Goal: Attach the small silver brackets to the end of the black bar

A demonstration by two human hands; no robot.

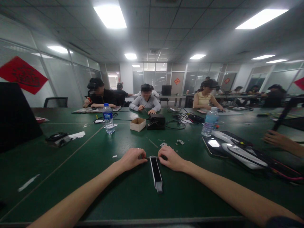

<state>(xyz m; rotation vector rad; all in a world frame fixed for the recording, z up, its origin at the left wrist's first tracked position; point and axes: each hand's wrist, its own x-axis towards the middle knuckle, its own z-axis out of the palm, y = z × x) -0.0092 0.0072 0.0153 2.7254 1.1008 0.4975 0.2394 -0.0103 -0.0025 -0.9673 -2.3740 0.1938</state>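
Note:
A long narrow device [156, 172], black with a silver edge, lies lengthwise on the green table [99, 190] in front of me. My left hand [132, 159] rests curled at the left of its far end, fingers pinched against it. My right hand [169, 157] is curled at the right of the same end, fingertips touching it. Small silver parts [180, 142] lie just beyond my right hand. What the fingertips pinch is too small to make out.
Two water bottles [108, 118] [210, 121], a small cardboard box [137, 124], a black box with cables [156, 121] and a dark tray with white devices [237, 148] stand farther out. Another person's hand [276, 139] reaches in at right. Several people sit across the table.

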